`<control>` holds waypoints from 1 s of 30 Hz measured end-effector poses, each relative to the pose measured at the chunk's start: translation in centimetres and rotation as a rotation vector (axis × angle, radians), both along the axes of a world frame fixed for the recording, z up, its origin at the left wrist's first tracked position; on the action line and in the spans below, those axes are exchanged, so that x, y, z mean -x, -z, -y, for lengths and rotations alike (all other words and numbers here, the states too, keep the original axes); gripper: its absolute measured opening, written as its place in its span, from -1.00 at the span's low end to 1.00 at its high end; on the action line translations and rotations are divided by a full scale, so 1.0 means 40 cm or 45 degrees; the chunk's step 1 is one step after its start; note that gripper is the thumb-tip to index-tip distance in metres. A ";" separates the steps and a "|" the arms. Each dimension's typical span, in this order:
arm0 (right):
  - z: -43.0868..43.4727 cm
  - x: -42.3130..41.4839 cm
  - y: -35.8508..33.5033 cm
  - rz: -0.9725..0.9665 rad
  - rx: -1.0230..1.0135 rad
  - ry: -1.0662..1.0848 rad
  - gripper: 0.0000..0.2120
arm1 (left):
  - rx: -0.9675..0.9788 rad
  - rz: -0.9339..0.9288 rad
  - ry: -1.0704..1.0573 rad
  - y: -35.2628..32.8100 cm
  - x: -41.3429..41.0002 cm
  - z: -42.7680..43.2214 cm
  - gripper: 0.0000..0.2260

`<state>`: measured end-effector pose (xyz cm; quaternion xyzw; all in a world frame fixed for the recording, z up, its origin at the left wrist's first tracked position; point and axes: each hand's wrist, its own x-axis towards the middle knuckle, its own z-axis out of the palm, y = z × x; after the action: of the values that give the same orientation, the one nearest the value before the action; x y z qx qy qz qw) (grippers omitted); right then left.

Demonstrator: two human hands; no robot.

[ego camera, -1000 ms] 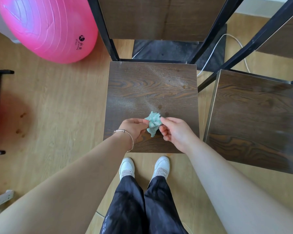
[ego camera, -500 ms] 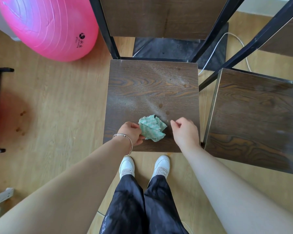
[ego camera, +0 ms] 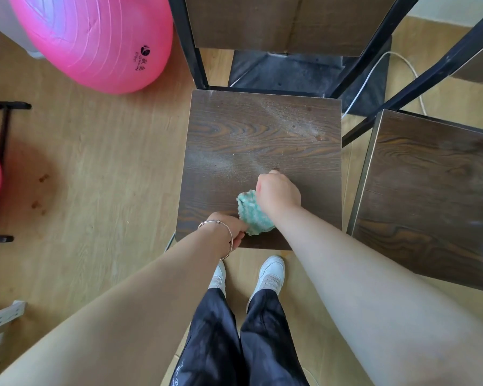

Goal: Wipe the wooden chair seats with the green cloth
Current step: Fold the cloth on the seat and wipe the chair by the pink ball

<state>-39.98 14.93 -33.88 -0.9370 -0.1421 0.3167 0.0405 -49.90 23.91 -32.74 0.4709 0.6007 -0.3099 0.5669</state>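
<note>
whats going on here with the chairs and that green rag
A person stands at a wooden chair seat, right hand bunched over a green cloth on its near part. The left hand sits at the seat's front edge against the cloth; whether it pinches it is unclear. Pale dust streaks show farther back. A second seat stands to the right, untouched.

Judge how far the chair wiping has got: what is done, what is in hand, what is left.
Done: little; pale dust streaks the middle seat. In hand: the right hand grips the cloth on that seat's near part, and the left hand seems to pinch its near edge. Left: that dusty seat and the right seat, which no hand touches.
</note>
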 end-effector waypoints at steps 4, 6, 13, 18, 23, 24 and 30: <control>0.069 -0.041 -0.032 0.101 -0.188 0.148 -0.92 | -0.364 0.112 0.517 -0.018 -0.009 -0.065 -0.90; 0.107 -0.079 -0.075 0.079 -0.310 0.176 -0.93 | -0.638 0.196 0.761 -0.047 -0.025 -0.101 -0.83; 0.158 -0.216 -0.252 -0.048 -0.632 0.356 -0.87 | -0.946 0.650 1.107 -0.207 -0.188 -0.180 -0.83; 0.177 -0.288 -0.358 0.206 -0.712 0.291 -0.89 | -1.226 0.868 1.276 -0.302 -0.285 -0.219 -0.89; 0.222 -0.247 -0.379 0.369 -0.768 0.141 -0.91 | -1.331 1.128 1.289 -0.307 -0.272 -0.223 -0.93; 0.235 -0.227 -0.363 0.330 -0.794 0.139 -0.92 | -1.324 1.142 1.322 -0.289 -0.255 -0.219 -0.95; 0.320 -0.035 -0.178 -0.056 -0.751 0.286 -0.92 | -1.119 0.880 1.544 -0.126 -0.076 -0.140 -0.93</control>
<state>-38.60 2.13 -26.76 -0.8876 -0.1225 0.2755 0.3481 -46.86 29.52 -27.71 0.9611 0.1002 -0.1365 0.2181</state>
